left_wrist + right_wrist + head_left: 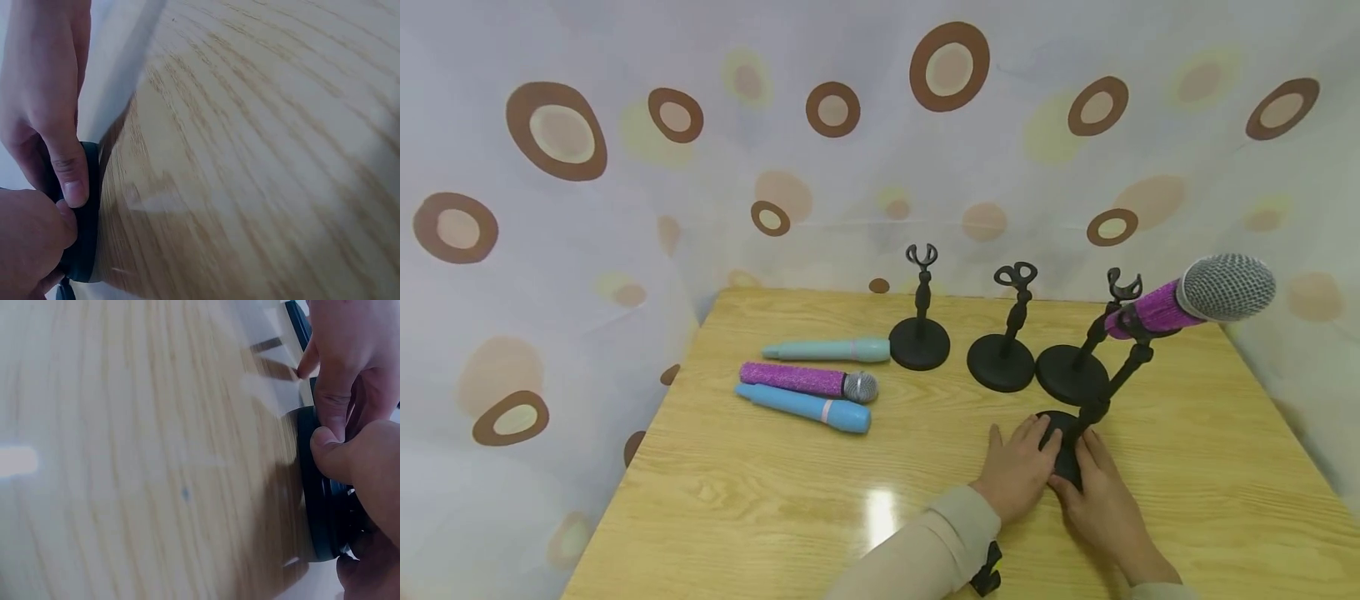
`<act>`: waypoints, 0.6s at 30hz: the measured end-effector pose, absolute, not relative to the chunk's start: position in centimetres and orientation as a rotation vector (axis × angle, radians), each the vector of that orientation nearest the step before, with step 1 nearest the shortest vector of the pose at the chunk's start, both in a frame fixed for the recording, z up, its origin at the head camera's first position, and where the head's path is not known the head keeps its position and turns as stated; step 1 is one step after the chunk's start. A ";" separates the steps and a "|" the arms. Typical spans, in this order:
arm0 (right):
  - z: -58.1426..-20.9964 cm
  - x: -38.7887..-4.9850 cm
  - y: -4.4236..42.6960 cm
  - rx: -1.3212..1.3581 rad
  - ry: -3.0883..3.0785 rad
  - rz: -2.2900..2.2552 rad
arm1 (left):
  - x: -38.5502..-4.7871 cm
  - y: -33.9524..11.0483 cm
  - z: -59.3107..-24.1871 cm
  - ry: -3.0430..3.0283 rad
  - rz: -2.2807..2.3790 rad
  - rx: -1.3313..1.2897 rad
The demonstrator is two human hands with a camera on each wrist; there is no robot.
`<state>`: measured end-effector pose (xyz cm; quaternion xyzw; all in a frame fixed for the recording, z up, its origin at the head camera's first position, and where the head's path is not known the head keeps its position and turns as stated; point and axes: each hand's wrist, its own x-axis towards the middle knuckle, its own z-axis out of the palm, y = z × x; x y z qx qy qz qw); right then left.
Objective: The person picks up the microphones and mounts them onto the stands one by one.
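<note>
A purple glittery microphone [1161, 307] with a silver mesh head sits tilted in the clip of a black microphone stand [1117, 379] at the right. My left hand [1018, 471] grips the left side of that stand's round base [1070, 468]. On its right side, my right hand [1105, 504] holds the same base, the two thumbs close together at the near edge. Both wrist views show thumbs against the dark rim of the base [90, 240], low at the wooden tabletop. Fingers partly cover the base.
Behind stand more black stands: one at the left [922, 333], a middle one [1003, 358], and one at the right [1075, 371] close to the held stand. Left on the table [760, 500] lie a mint microphone [827, 350], a purple one [793, 377] and a blue one [808, 406].
</note>
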<state>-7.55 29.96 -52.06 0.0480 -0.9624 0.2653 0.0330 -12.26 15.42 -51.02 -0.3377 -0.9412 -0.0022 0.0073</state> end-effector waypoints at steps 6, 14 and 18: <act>-52.5 -7.2 31.3 0.109 -2.962 0.821 | -12.1 16.4 -50.5 -2.998 0.000 -1.087; -53.0 -7.5 33.9 0.077 -2.946 0.837 | -12.9 15.1 -50.1 -3.049 -0.160 -1.110; -53.0 -8.0 35.4 0.066 -2.955 0.844 | -13.9 13.6 -50.2 -3.023 -0.239 -1.138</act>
